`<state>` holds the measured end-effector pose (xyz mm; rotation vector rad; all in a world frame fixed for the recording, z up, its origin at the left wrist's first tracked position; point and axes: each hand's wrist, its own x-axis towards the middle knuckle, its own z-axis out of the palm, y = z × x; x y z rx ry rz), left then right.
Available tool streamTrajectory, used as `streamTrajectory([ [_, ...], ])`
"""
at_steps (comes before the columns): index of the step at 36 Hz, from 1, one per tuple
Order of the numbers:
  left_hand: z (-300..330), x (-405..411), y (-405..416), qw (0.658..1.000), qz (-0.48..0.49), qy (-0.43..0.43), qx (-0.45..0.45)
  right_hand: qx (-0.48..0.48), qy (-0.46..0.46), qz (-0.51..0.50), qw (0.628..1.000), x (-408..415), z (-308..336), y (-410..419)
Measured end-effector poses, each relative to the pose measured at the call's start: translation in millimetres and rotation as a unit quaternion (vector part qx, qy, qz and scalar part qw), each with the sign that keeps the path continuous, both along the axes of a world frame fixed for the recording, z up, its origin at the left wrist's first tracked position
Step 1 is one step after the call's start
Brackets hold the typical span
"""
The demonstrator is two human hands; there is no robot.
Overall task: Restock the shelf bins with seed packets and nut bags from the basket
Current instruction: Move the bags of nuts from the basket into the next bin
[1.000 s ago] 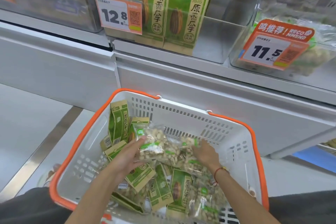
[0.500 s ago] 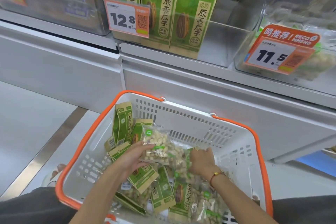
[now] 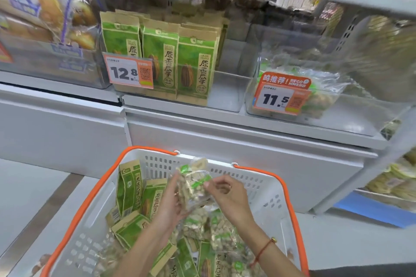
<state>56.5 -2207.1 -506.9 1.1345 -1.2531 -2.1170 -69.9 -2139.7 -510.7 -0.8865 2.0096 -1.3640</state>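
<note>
Where the left hand (image 3: pixel 170 206) grips it, the nut bag (image 3: pixel 194 186) blurs.

There is only one view, from a wide-angle camera on the person's head, so no second view shares the scene. It looks forward and steeply down, close over the white basket (image 3: pixel 267 189) in the lower half. The shelf bins (image 3: pixel 229 96) fill the upper half, facing the camera and a little farther away. The straight shelf edges look bent near the frame borders.
</note>
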Motion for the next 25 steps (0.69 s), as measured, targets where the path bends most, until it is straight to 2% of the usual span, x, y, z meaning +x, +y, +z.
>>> streamTrajectory([
  [3,12,-6,0,0.998,-0.014,-0.019,-0.053,-0.007,0.033,0.002,0.999,0,13,1],
  [6,24,-12,-7,0.992,0.002,-0.041,-0.121,0.079,0.112,0.057,0.989,-15,38,0],
  [9,43,-18,-16,0.977,-0.034,-0.027,-0.207,0.161,0.266,0.100,0.945,-42,76,0],
  [13,73,-36,-23,0.951,-0.081,0.003,-0.297,0.113,0.384,0.192,0.896,-66,136,8],
  [17,102,-60,-21,0.904,-0.116,0.017,-0.412,0.117,0.383,0.238,0.885,-83,187,23],
  [21,128,-87,-16,0.850,-0.151,0.054,-0.502,0.089,0.481,0.234,0.840,-104,220,41],
  [25,156,-114,-9,0.837,-0.157,0.107,-0.513,0.044,0.444,0.223,0.867,-122,245,61],
])
